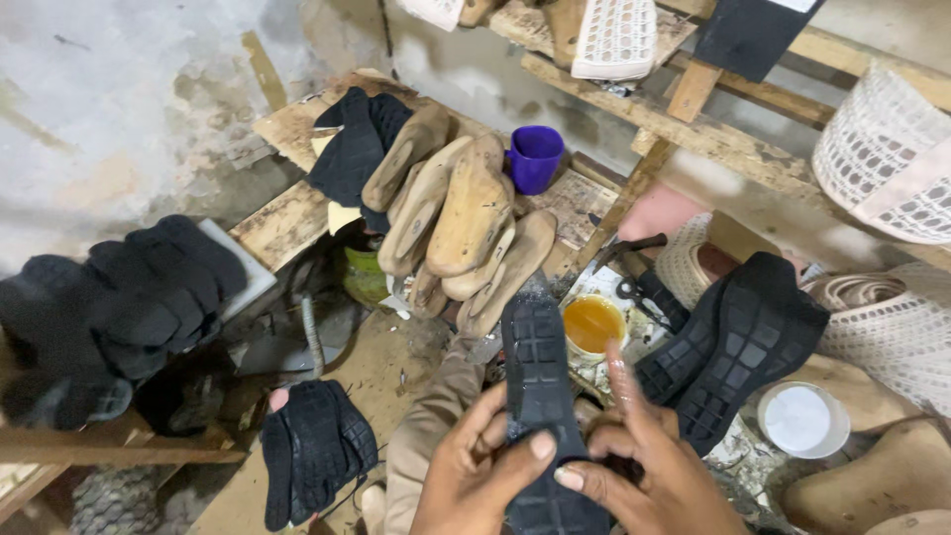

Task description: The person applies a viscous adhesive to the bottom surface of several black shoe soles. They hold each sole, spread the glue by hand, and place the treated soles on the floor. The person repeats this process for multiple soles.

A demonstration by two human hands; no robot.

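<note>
A black rubber shoe sole [536,367] with a square tread pattern stands upright in front of me, held in both hands. My left hand [474,466] grips its lower left side, thumb across the tread. My right hand [644,466] holds the lower right side, thumb on the sole and forefinger raised. Just behind the sole is a small open tin of amber glue [592,324].
Wooden shoe lasts [458,213] are stacked on a low bench beside a purple cup [535,157]. More black soles lie at the left [129,292], lower middle [315,448] and right [738,342]. A white lid [802,420] and woven white uppers [897,327] sit at the right.
</note>
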